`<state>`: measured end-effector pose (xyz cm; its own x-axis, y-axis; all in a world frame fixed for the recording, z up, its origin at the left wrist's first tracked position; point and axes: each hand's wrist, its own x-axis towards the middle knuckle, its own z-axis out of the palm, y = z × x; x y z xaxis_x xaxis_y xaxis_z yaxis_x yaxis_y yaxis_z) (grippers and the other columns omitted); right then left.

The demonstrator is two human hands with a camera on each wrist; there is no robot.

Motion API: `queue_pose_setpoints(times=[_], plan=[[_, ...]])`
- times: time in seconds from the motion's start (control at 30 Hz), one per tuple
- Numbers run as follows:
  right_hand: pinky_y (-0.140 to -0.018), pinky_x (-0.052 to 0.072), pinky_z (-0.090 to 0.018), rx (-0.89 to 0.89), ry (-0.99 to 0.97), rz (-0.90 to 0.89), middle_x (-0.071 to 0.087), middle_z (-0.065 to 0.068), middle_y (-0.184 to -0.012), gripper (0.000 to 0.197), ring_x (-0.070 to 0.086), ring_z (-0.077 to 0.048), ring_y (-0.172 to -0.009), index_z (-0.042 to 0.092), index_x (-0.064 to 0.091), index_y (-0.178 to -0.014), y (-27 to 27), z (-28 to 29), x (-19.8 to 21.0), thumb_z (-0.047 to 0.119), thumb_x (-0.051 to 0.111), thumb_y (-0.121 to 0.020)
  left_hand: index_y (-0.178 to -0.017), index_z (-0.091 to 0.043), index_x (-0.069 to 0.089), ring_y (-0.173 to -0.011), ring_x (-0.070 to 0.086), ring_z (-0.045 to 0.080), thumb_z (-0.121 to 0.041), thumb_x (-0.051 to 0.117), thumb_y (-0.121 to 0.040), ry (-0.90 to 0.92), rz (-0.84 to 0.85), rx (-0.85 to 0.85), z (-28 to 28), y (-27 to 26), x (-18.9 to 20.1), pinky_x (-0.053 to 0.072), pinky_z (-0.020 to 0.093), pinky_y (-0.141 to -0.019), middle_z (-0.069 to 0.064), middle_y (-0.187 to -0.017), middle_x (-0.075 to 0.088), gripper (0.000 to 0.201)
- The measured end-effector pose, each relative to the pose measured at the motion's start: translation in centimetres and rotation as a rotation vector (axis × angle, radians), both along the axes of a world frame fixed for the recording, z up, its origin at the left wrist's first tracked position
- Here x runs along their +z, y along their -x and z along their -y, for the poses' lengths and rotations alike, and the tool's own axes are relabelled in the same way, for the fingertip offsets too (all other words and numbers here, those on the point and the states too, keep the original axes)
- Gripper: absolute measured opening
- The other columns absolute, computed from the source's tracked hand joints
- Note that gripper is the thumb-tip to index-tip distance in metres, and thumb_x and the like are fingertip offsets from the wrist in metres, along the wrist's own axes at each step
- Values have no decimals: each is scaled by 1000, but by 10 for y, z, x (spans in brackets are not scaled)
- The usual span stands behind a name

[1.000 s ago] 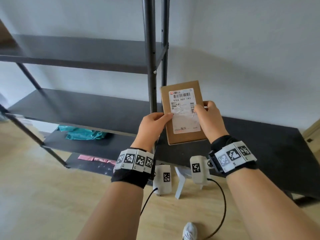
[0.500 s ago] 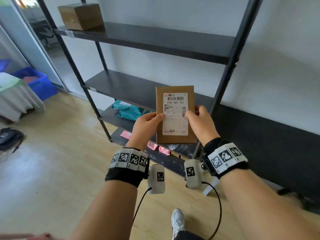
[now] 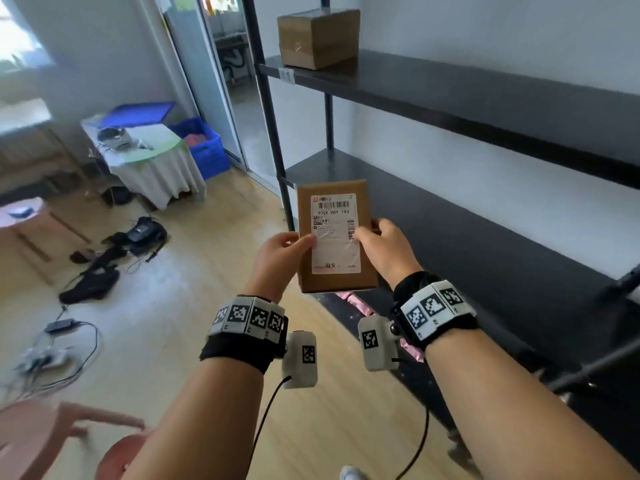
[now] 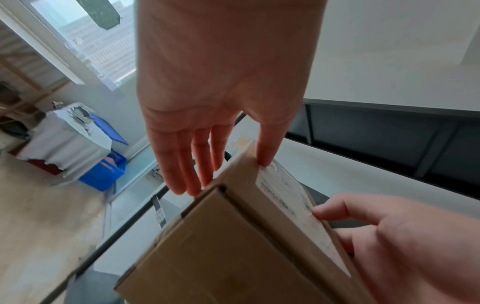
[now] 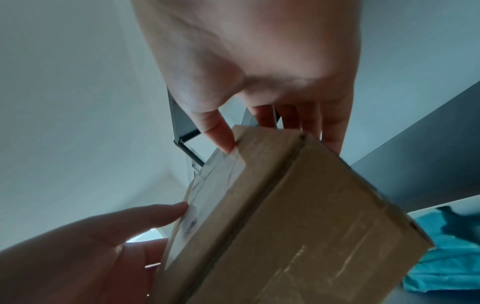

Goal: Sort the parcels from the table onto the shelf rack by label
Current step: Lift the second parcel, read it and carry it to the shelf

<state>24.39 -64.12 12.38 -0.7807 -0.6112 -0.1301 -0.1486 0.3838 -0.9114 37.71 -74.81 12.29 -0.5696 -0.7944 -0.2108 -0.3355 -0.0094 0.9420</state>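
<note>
A flat brown cardboard parcel with a white barcode label faces me, held upright in front of the black shelf rack. My left hand grips its left edge, thumb on the label and fingers behind. My right hand grips the right edge the same way. The left wrist view shows the parcel from below, pinched by my left hand. In the right wrist view my right hand pinches the parcel.
A brown box stands at the left end of the upper shelf. Pink parcels lie on a low shelf, teal ones on another. A cloth-covered table, blue crates, bags and cables occupy the floor to the left.
The view has swung left along the rack, so the brown box on the upper shelf looms nearer. Both hands keep the same hold on the parcel.
</note>
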Motion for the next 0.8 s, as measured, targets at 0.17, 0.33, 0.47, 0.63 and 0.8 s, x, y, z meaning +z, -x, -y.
queue_pose_setpoints(times=[0.17, 0.33, 0.47, 0.63, 0.8], plan=[[-75, 55, -34, 82, 2, 4, 69, 1, -104, 33, 67, -17, -90, 19, 60, -113, 14, 81, -6, 36, 56, -85, -99, -14, 60, -96, 71, 25, -37, 69, -86, -9, -1, 136, 71, 7, -11, 59, 43, -87, 11, -103, 72, 28], [-63, 48, -25, 103, -25, 9, 62, 5, -100, 30, 63, -14, -87, 19, 51, -116, 26, 145, -16, 33, 58, -90, -108, -9, 55, -93, 70, 24, -27, 68, -92, -65, -15, 152, 134, 18, -27, 60, 40, -85, 11, -101, 69, 28], [-78, 55, -36, 33, -68, -9, 66, -1, -105, 36, 65, -19, -92, 15, 55, -114, 40, 201, -29, 38, 62, -87, -109, -9, 57, -94, 69, 23, -28, 66, -92, -58, 3, 101, 200, 32, -42, 58, 36, -78, 11, -103, 69, 27], [-85, 56, -43, -60, -104, 6, 68, 0, -104, 34, 66, -20, -94, 16, 58, -111, 51, 274, -42, 39, 61, -86, -122, -10, 61, -90, 68, 22, -21, 64, -91, -84, 44, -48, 289, 52, -50, 57, 38, -79, 7, -100, 70, 33], [-86, 55, -42, -164, -135, 26, 73, 1, -100, 26, 68, -19, -91, 16, 67, -104, 54, 328, -48, 35, 60, -87, -134, -18, 61, -88, 72, 22, -22, 68, -80, -98, 90, -208, 361, 75, -55, 57, 50, -92, 2, -90, 74, 54]])
